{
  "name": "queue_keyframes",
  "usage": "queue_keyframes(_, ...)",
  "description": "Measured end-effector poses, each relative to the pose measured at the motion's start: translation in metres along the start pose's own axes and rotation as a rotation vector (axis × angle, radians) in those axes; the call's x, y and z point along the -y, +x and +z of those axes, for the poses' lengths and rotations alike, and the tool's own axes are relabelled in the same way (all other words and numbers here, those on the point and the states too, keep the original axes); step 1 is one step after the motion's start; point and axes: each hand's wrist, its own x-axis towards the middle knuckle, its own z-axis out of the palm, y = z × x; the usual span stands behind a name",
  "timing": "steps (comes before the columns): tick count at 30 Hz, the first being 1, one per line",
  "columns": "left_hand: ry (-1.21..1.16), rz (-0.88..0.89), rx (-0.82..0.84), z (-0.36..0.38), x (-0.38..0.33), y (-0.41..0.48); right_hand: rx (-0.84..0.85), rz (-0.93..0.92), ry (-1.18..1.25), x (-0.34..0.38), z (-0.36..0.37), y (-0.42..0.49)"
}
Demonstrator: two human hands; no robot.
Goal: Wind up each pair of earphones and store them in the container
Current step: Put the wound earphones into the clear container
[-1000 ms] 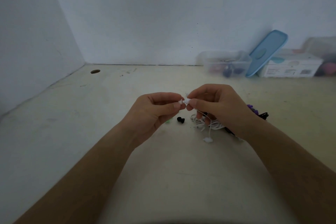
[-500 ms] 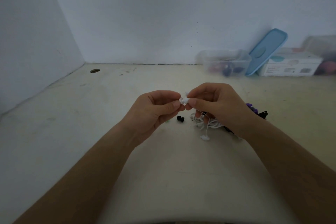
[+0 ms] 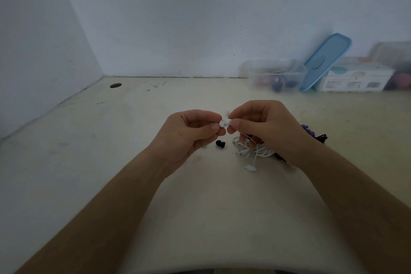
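My left hand (image 3: pixel 191 133) and my right hand (image 3: pixel 264 127) meet above the table's middle, and both pinch the buds of the white earphones (image 3: pixel 225 122) between thumb and fingers. The white cable (image 3: pixel 246 149) hangs from my right hand into a loose heap on the table, with its plug end (image 3: pixel 250 168) lying nearest me. A black earbud (image 3: pixel 220 143) lies just left of the heap. Purple and black earphones (image 3: pixel 311 133) show past my right wrist, partly hidden. The clear container (image 3: pixel 275 74) stands at the back right with earphones inside.
A blue lid (image 3: pixel 327 60) leans beside the container against a white box (image 3: pixel 355 79). More clear tubs (image 3: pixel 395 60) sit at the far right. Walls close the back and left. A cable hole (image 3: pixel 115 85) is in the table at the back left.
Both hands stay together with the white buds. The hanging plug end has swung slightly and now lies closer under my right hand.
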Motion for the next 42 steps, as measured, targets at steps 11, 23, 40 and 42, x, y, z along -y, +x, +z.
queue_keyframes(11,0.033,-0.001,0.022,0.0018,0.0017,-0.0016,0.045,-0.033,-0.026,-0.0001,-0.0011,-0.0006)
queue_keyframes(23,0.048,-0.01,-0.008,0.0034,0.0041,-0.0021,0.035,-0.087,-0.106,-0.0011,-0.0015,-0.0016)
queue_keyframes(40,0.145,0.053,0.059,0.0044,-0.0003,-0.0042,0.047,-0.01,-0.031,0.004,-0.0019,-0.0029)
queue_keyframes(42,0.215,0.082,0.075,0.0054,-0.002,-0.0057,0.031,0.01,-0.047,0.0053,-0.0038,-0.0029)
